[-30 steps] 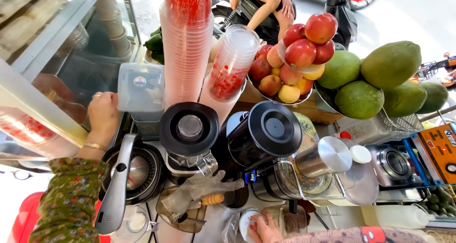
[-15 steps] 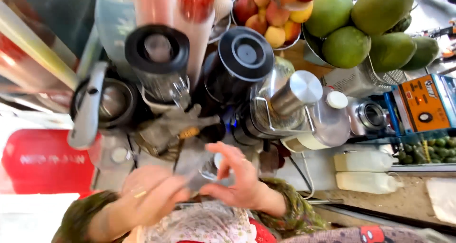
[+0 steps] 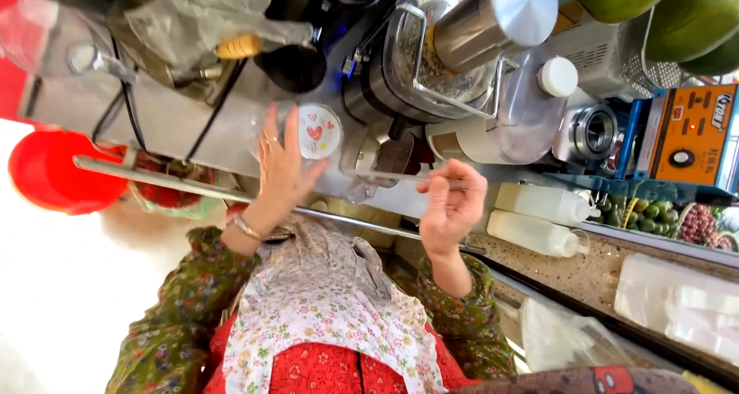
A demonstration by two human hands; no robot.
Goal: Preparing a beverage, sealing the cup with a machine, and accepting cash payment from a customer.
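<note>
A person at a crowded juice counter holds a clear cup point(image 3: 317, 132) in the left hand point(image 3: 281, 159), fingers spread around its side, just below the blenders point(image 3: 431, 63). The right hand point(image 3: 453, 201) pinches a long spoon point(image 3: 400, 178), its bowl just beside the cup's mouth. The cup looks empty or barely filled, though glare hides its contents; filling and blending seem not yet done.

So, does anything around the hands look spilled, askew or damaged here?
Nothing looks spilled or broken. The left hand steadies a clear plastic cup on the metal counter, and the right hand holds a long spoon toward it. A crumpled plastic bag lies loose among the blenders, untidy rather than odd.
</note>
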